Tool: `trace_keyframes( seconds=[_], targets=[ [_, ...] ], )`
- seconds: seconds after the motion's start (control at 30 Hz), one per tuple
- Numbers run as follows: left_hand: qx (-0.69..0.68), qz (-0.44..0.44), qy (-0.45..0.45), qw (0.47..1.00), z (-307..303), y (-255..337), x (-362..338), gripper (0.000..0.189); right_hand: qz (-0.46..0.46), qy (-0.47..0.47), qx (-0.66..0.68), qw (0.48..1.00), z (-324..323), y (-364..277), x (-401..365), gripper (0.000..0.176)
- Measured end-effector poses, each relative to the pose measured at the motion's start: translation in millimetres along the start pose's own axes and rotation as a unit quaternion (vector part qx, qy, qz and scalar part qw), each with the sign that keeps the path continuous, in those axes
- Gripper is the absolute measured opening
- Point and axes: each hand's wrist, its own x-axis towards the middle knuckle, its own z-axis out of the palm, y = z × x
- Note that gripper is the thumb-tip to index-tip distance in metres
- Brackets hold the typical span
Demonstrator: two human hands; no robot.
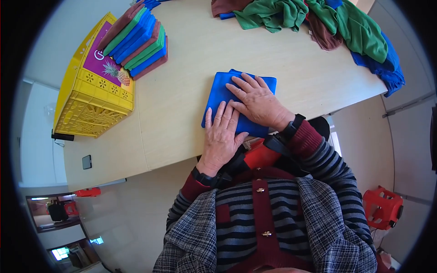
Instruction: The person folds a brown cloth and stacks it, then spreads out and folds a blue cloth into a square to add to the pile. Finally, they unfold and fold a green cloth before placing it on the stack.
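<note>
A folded blue cloth (217, 91) lies flat near the front edge of the table, roughly square, with a second layer showing along its back edge. My left hand (221, 136) rests on its left and front part, fingers stretched forward. Across the right half lies my right hand (258, 100), palm down, its fingers pointing to the back left. The hands touch or nearly touch at the middle of the cloth. Both are open and flat, gripping nothing. Part of the cloth is hidden beneath them.
A stack of folded blue, green and brown cloths (141, 43) stands beside a yellow crate (98, 91) at the left. Loose crumpled cloths (277, 13) are heaped at the back right. A dark phone-like object (87, 162) lies at front left. A red stool (381, 207) stands on the floor.
</note>
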Motion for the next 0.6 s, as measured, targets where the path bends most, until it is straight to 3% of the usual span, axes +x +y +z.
trace_keyframes(
  seconds=[0.33, 0.43, 0.53, 0.6],
  targets=[
    [-0.030, -0.011, 0.023, 0.999, -5.4, 2.8, -7.8, 0.068, 0.073, -0.018, -0.009, 0.997, 1.9, 22.2, 8.7, 0.056],
    [-0.049, 0.031, 0.074, 0.996, -7.4, 1.4, -15.8, 0.058, 0.081, -0.024, -0.025, 0.996, -2.6, 19.2, 10.8, 0.056],
    [-0.057, 0.040, 0.095, 0.993, -1.0, 6.8, -23.2, 0.053, -0.051, -0.004, -0.017, 0.999, -4.9, 1.5, 9.3, 0.056],
    [-0.061, 0.045, 0.101, 0.992, 0.6, 8.3, -26.2, 0.051, -0.073, -0.020, -0.005, 0.997, 5.8, -7.0, 7.0, 0.056]
  ],
)
